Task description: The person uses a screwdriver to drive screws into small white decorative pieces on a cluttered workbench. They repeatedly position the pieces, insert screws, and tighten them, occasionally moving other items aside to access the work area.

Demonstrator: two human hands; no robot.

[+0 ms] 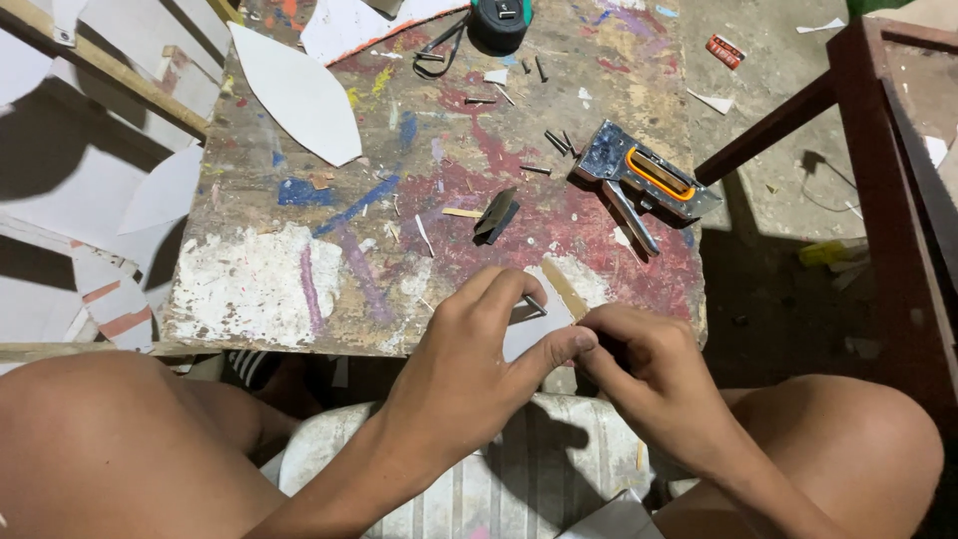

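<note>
My left hand (pixel 469 364) and my right hand (pixel 639 374) meet at the near edge of a paint-stained wooden table (pixel 299 269). Both pinch a small white card piece (pixel 534 324) with a thin wooden strip (pixel 565 289) lying along its top edge. A small dark nail-like bit (pixel 536 304) sits by my left fingertips. My right fingers curl around something dark that I cannot make out. My bare knees frame the bottom of the view.
A metal staple gun with an orange handle (pixel 644 180) lies at the right. Blades (pixel 496 215), loose nails (pixel 557 142), a leaf-shaped white cutout (pixel 294 95), pliers (pixel 439 45) and a tape measure (pixel 499 22) lie on the table. A dark red wooden frame (pixel 888 170) stands right.
</note>
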